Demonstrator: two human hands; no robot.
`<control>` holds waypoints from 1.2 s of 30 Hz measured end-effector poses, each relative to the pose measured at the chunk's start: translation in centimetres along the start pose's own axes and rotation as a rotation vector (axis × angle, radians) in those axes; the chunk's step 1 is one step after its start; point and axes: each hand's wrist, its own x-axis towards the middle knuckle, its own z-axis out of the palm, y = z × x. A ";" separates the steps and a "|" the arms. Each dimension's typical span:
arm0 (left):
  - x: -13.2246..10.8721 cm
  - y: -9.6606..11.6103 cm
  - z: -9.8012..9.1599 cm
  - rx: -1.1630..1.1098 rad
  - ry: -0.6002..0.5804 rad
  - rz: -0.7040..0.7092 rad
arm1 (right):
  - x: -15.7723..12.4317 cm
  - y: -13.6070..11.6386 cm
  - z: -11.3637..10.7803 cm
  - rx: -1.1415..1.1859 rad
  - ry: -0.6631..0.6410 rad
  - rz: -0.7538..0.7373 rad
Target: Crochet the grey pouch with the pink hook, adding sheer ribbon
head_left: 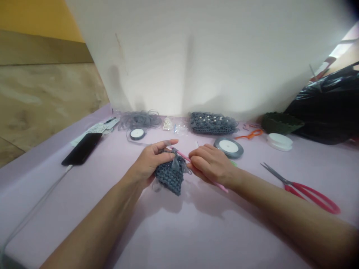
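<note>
Between thumb and fingers, my left hand (pixel 148 162) grips a dark grey crochet piece (pixel 169 176) with a pointed lower corner. Grey sheer ribbon (pixel 176 164) loops along its upper edge and runs over my left index finger. My right hand (pixel 209 162) is closed around a pink crochet hook (pixel 223 187), whose shaft reaches left to the top of the piece. Whether the hook's tip is inside a stitch cannot be made out. Behind my left hand lies a small ribbon spool (pixel 137 134), with ribbon trailing from it.
Scissors with red handles (pixel 314 194) lie at right. A larger grey ribbon spool (pixel 228 147), a beaded grey crochet pouch (pixel 213 122), white spools (pixel 279 142) and a dark green bowl-shaped piece (pixel 282 122) stand farther back. A phone (pixel 82 148) with a cable is at left.
</note>
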 end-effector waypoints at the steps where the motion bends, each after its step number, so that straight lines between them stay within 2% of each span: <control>1: 0.0 -0.1 0.0 0.007 -0.002 0.013 | 0.0 0.0 0.0 0.000 0.011 0.002; 12: 0.1 -1.1 0.5 -0.041 -0.067 0.011 | -0.1 -0.2 0.3 0.066 0.090 0.003; 19: 0.2 -1.3 0.9 -0.072 -0.143 -0.148 | 0.2 -0.5 0.2 0.045 0.073 -0.016; 27: 0.0 0.2 -0.6 0.037 -0.084 -0.142 | 0.1 -0.2 0.0 0.008 0.035 -0.035; 36: 0.2 0.8 -1.4 0.046 -0.030 -0.176 | 0.5 -0.5 -0.3 -0.038 -0.057 -0.022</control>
